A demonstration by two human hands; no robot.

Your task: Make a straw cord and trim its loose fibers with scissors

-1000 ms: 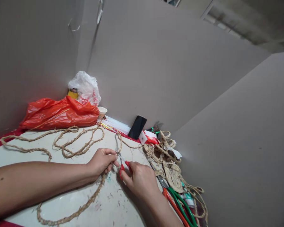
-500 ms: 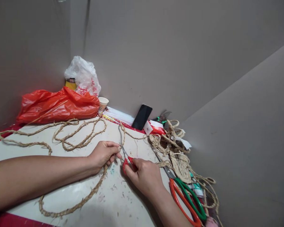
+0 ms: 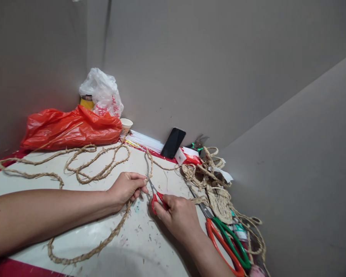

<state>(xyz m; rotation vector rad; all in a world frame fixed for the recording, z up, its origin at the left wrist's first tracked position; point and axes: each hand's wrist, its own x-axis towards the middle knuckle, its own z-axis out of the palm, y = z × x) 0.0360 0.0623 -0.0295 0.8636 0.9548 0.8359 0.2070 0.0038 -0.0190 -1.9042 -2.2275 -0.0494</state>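
A braided straw rope (image 3: 113,233) curves over the pale board and runs up into my left hand (image 3: 128,188), whose fingers are pinched around it. My right hand (image 3: 177,215) holds small red-handled scissors (image 3: 155,194) by the loops. Their blades are slightly parted, with the tips at the fingertips of my left hand. Another stretch of rope (image 3: 150,161) rises just beyond the blades. More of the braid lies in loops (image 3: 96,175) behind my left forearm.
Large scissors (image 3: 227,238) with orange and green handles lie right of my right forearm, beside piled rope (image 3: 219,200). Along the back are a phone (image 3: 173,143), a paper cup (image 3: 126,125), a red plastic bag (image 3: 72,130), a white bag (image 3: 102,90) and pliers (image 3: 199,142).
My right hand and the red scissor handles have shifted very slightly to the right. My left hand has stayed in place.
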